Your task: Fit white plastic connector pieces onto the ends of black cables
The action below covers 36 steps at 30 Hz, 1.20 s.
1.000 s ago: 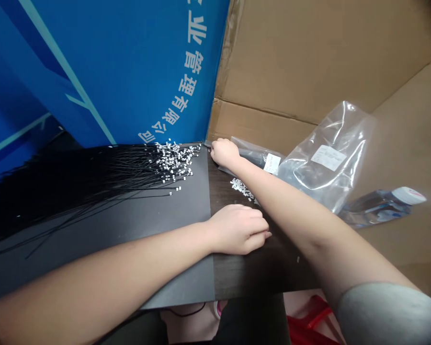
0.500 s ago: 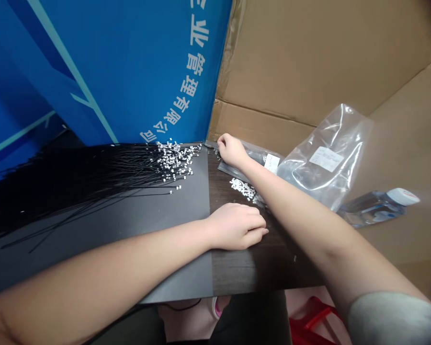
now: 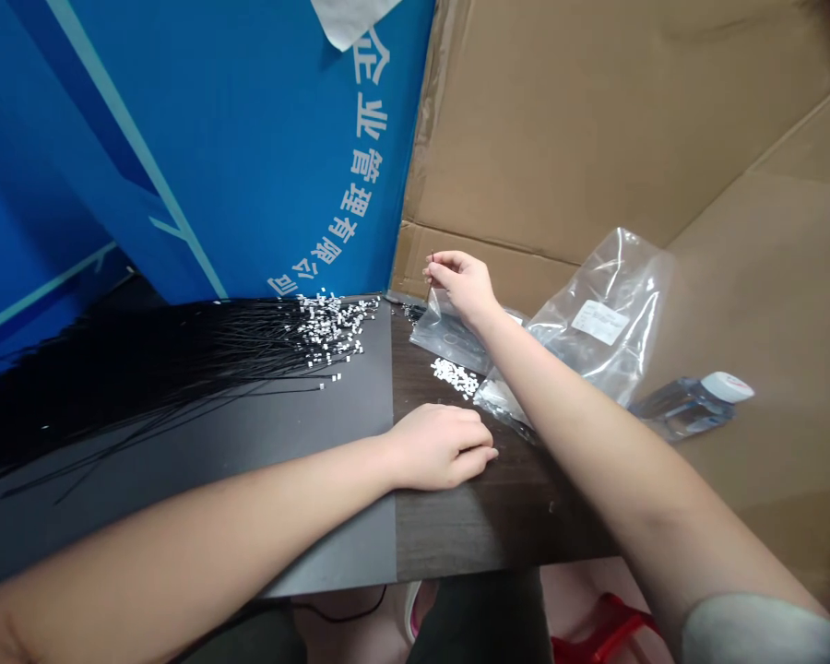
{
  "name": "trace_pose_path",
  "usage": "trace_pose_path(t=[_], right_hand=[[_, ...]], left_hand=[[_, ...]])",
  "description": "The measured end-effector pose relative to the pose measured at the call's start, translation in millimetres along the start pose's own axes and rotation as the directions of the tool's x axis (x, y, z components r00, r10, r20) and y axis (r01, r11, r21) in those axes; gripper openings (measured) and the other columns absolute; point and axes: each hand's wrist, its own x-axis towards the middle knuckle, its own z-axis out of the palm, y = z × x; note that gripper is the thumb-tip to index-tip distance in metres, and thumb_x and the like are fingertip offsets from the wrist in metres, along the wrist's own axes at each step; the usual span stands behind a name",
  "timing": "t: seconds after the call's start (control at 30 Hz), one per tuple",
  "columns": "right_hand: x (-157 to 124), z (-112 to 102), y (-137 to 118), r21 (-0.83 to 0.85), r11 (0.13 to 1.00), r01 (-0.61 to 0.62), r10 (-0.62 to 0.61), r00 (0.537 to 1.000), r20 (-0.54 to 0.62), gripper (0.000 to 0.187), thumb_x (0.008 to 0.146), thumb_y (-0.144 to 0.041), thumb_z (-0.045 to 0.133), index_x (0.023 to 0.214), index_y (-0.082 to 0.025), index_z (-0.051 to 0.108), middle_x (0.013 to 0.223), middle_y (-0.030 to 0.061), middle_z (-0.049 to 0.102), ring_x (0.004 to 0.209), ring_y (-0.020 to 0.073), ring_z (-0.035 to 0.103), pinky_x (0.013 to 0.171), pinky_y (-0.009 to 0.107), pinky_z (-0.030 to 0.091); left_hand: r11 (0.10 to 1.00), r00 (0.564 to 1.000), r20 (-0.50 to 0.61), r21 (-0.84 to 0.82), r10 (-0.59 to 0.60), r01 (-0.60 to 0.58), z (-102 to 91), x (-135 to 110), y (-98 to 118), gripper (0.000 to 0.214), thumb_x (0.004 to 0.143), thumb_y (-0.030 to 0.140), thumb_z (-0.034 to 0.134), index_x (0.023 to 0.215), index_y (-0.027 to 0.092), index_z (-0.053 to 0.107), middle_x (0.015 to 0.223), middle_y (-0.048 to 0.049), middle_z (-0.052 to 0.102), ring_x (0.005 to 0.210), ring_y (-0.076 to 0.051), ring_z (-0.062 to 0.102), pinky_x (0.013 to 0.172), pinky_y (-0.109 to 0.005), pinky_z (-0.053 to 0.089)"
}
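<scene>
My right hand (image 3: pixel 462 282) is raised above the far edge of the dark table (image 3: pixel 456 526), its fingers pinched on a thin black pin or wire (image 3: pixel 431 274) that stands upright. My left hand (image 3: pixel 443 446) rests on the table with fingers curled together; what they press, if anything, is hidden. A small heap of white square pieces (image 3: pixel 455 374) lies between the two hands. A wide spread of black cable ties with white heads (image 3: pixel 180 360) covers the left of the table on a grey mat (image 3: pixel 283 433). A small clear bag (image 3: pixel 449 334) lies under my right hand.
A blue printed board (image 3: pixel 214 148) stands behind the ties and cardboard walls (image 3: pixel 581 120) close in the back and right. A large clear plastic bag (image 3: pixel 595 323) and a lying plastic bottle (image 3: pixel 692 403) sit at the right. A red object (image 3: pixel 595 627) shows under the table.
My right hand has lifted off the table's far edge and now holds a thin black piece upright. My left hand has stayed in place. The view has shifted slightly.
</scene>
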Motion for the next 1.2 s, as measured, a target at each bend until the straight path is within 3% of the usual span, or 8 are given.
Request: trace_pose_path(t=[0.4,0.53,0.6,0.67,0.77,0.87,1.0,1.2], right_hand=[[11.8,-43.7,-65.1,-0.009,0.949,0.315,-0.315,0.946,-0.075,0.016,0.093,-0.034,0.075,0.097,-0.023,0.064,0.094,0.0019,0.07,0.081,0.0139,0.069,0.077,0.032,0.06],[6.8,-74.4,-88.5,0.028,0.918,0.395,-0.389,0.913,-0.123,0.024,0.097,-0.048,0.071,0.106,-0.026,0.068,0.099,0.0006,0.071,0.092,0.016,0.074,0.075,0.03,0.059],[-2.9,-90.2,-96.3,0.06,0.912,0.405,-0.393,0.908,-0.144,0.025,0.1,-0.051,0.066,0.108,-0.027,0.069,0.102,0.0002,0.072,0.095,0.017,0.075,0.076,0.031,0.059],[-16.2,-102.0,-99.6,0.1,0.925,0.367,-0.347,0.922,-0.171,0.026,0.102,-0.051,0.062,0.104,-0.027,0.07,0.102,0.001,0.073,0.096,0.0181,0.076,0.075,0.032,0.06],[-40.2,-106.2,-97.8,0.157,0.952,0.261,-0.23,0.955,-0.19,0.027,0.099,-0.051,0.066,0.098,-0.025,0.071,0.097,0.0041,0.073,0.094,0.02,0.075,0.074,0.036,0.063],[-66.4,-93.6,-91.7,0.2,0.971,0.131,-0.095,0.979,-0.178,0.026,0.095,-0.05,0.07,0.096,-0.024,0.071,0.087,0.0049,0.071,0.087,0.0208,0.073,0.074,0.039,0.064],[-100.8,-63.6,-78.7,0.315,0.942,-0.114,0.101,0.993,0.058,0.021,0.093,-0.042,0.072,0.085,-0.024,0.065,0.082,0.0028,0.066,0.074,0.0154,0.066,0.075,0.036,0.062],[-139.3,-26.9,-43.0,0.567,0.695,-0.442,0.25,0.888,0.386,0.032,0.072,-0.038,0.093,0.086,-0.023,0.068,0.079,-0.0024,0.066,0.063,0.0102,0.056,0.062,0.028,0.055]], left_hand=[[0.998,0.998,-0.055,-0.054,-0.02,0.017,-1.8,-0.2,0.2,0.028,0.105,0.036,0.055,0.094,0.02,0.075,0.09,-0.0044,0.076,0.085,-0.018,0.071,0.076,-0.029,0.051],[0.963,0.959,-0.204,-0.226,-0.196,0.149,-11.1,-1.3,-6.6,0.024,0.102,0.034,0.057,0.092,0.02,0.075,0.091,-0.0047,0.076,0.087,-0.019,0.07,0.082,-0.032,0.053],[0.893,0.861,-0.32,-0.355,-0.395,0.277,-21.0,-3.3,-16.8,0.022,0.098,0.035,0.062,0.088,0.02,0.075,0.089,-0.0036,0.076,0.085,-0.02,0.069,0.083,-0.033,0.052],[0.785,0.69,-0.423,-0.505,-0.587,0.358,-34.1,-6.0,-31.2,0.018,0.091,0.034,0.066,0.083,0.02,0.073,0.085,-0.0026,0.075,0.085,-0.02,0.067,0.081,-0.032,0.052],[0.65,0.389,-0.532,-0.696,-0.752,0.306,-56.8,-9.7,-53.2,0.015,0.082,0.029,0.066,0.071,0.02,0.066,0.073,-0.0006,0.066,0.074,-0.016,0.059,0.068,-0.028,0.046],[0.497,0.222,-0.458,-0.85,-0.861,0.175,-77.4,-11.5,-66.4,0.011,0.073,0.024,0.065,0.067,0.02,0.058,0.058,0.0039,0.048,0.053,-0.011,0.039,0.051,-0.025,0.031],[0.228,0.313,-0.202,-0.972,-0.928,0.051,-92.8,-14.0,-69.1,0.012,0.073,0.025,0.067,0.071,0.018,0.058,0.059,0.0048,0.044,0.049,-0.009,0.036,0.047,-0.023,0.032],[0.003,0.727,0.174,-0.972,-0.664,0.236,-88.8,-16.1,-44.4,0.04,0.089,0.054,0.075,0.093,0.015,0.07,0.088,-0.0077,0.069,0.071,-0.017,0.066,0.065,-0.032,0.057]])
